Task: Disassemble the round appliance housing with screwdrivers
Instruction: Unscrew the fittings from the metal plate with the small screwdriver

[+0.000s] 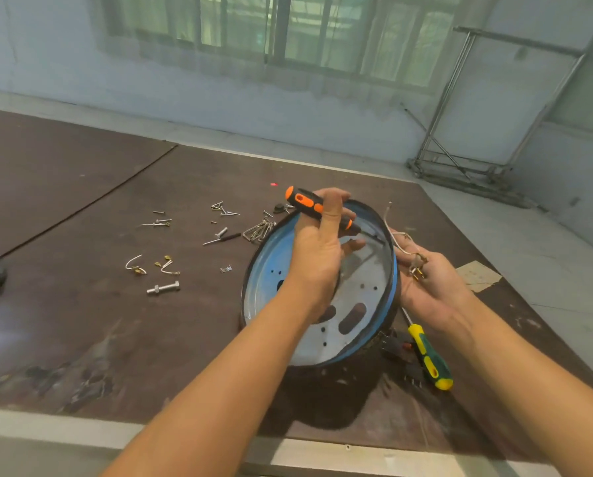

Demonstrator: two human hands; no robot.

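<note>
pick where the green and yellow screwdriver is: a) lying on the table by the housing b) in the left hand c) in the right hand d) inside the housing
a: the green and yellow screwdriver lies on the table beside the housing, ungripped; the left hand grips the orange and black screwdriver.

Dim daylight via rear window (288, 32); soft shadows, wide-angle warp at edges (slightly soft).
</note>
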